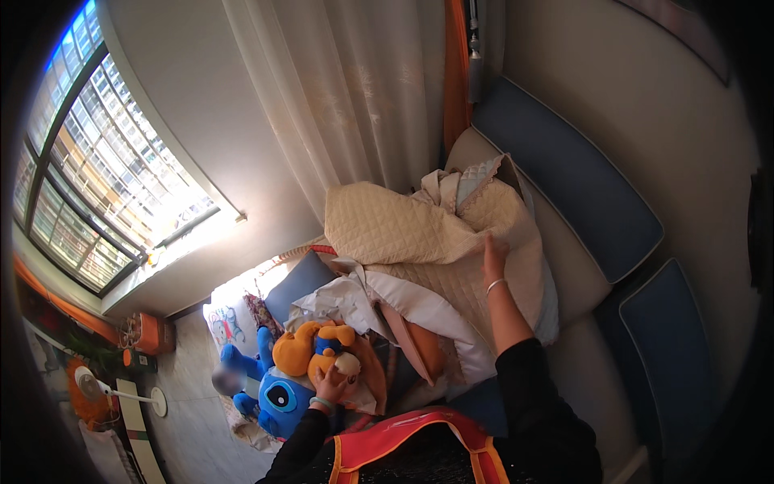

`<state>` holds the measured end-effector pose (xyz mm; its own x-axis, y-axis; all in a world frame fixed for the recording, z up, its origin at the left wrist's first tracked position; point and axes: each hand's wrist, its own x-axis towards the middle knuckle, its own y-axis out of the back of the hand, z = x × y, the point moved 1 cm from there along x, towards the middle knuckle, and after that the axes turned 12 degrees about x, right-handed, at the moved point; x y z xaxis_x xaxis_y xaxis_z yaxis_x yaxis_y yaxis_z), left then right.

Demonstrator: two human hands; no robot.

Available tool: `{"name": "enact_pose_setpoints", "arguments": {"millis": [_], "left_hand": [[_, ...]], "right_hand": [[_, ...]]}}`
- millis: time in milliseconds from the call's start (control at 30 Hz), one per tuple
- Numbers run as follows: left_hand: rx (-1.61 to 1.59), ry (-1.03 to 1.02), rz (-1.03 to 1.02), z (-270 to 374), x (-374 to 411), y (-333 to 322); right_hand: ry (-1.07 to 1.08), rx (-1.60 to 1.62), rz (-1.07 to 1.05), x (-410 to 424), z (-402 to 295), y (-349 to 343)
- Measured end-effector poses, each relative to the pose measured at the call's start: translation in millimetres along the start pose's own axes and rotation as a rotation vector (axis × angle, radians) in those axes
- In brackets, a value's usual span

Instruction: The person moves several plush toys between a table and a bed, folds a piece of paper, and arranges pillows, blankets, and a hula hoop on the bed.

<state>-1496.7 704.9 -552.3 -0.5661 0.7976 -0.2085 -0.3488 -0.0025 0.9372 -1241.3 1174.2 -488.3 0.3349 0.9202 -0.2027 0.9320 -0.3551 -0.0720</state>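
Observation:
My left hand [329, 386] has its fingers on the pale muzzle of an orange plush toy [294, 351]. This toy lies on or against a big blue plush toy [281, 398]. Farther forward, my right hand [494, 259] touches a beige quilted cover [399, 227], which is rumpled over the sofa end. Its fingertips merge with the folds, so their grip is unclear. Between my hands lie a white cloth [444, 308] and a pink-and-orange folded piece [417, 345]. A blue cushion [299, 284] leans behind the toys.
Blue backrest cushions [574, 181] line the beige sofa [580, 357] on the right. A cream curtain [338, 91] hangs behind the quilt. To the left are a barred window [103, 163], a white standing fan [130, 394], an orange container [154, 334] and the marble-look floor [193, 387].

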Motion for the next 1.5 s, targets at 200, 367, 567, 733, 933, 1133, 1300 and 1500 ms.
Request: {"name": "enact_pose_setpoints", "arguments": {"millis": [200,367,567,733,933,1133,1300,1500], "left_hand": [[-0.373,0.098,-0.050,15.9,-23.7,19.5],[-0.792,0.088,-0.099,34.8,-44.7,33.2],[-1.204,-0.030,-0.230,75.1,-35.2,115.1],[-1.888,-0.158,-0.360,39.6,-10.6,149.2],[-1.982,-0.187,-0.216,-24.4,-12.3,169.6],[-1.897,-0.148,-0.178,-32.5,-27.2,190.6],[-1.822,-0.270,-0.334,11.7,-27.3,203.3],[-1.744,-0.444,-0.435,51.2,-39.1,234.2]], "right_hand": [[-0.129,0.278,-0.256,13.2,-36.1,-14.0],[0.095,0.337,-0.398,-90.2,-29.8,-38.0],[0.343,0.163,-0.814,-221.4,-143.1,-81.0],[0.635,0.063,-1.506,-405.5,-180.6,-61.8],[0.646,0.201,-2.137,-523.6,-174.1,-14.1],[0.817,0.384,-2.379,-583.5,-197.1,-14.1],[0.899,0.337,-2.336,-610.6,-182.9,-8.3],[0.887,0.122,-2.258,-620.2,-146.7,-9.7]]}}
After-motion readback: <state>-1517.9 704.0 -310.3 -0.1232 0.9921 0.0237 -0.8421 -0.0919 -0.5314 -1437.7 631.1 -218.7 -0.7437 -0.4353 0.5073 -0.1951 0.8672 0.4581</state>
